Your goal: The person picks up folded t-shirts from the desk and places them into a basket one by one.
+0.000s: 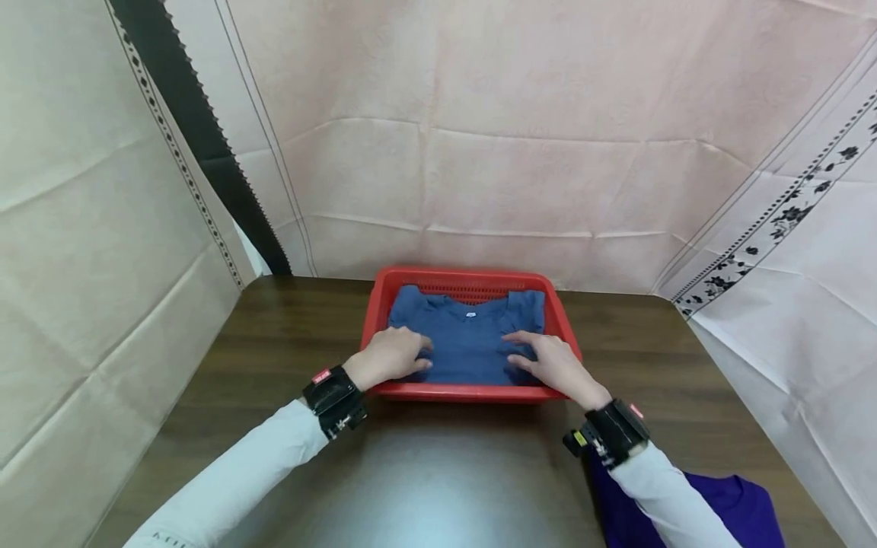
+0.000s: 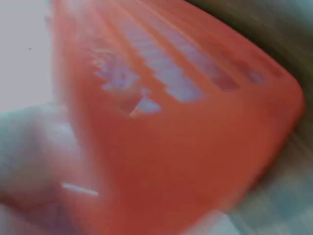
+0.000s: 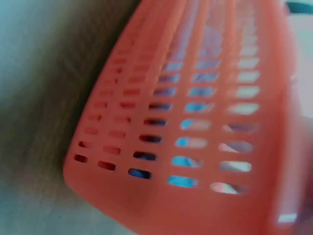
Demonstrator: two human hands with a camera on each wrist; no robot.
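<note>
A folded blue T-shirt [image 1: 473,335] lies in a red plastic basket [image 1: 473,393], its neckline and small white label facing the back. My left hand [image 1: 393,354] reaches over the basket's front left corner, fingers loosely bent at the shirt's left side. Over the front right corner comes my right hand [image 1: 548,361], its fingers spread on the shirt's right side. In the left wrist view the slotted basket wall [image 2: 186,156] is blurred and fills most of the picture. Through the slots of the basket wall [image 3: 146,196] in the right wrist view, bits of blue show.
A purple garment [image 1: 736,502] lies at the table's front right, partly beneath my right forearm. The basket stands near the back edge of the brown wooden table [image 1: 294,335]. Pale patterned cloth sheets [image 1: 514,183] hang behind and on both sides.
</note>
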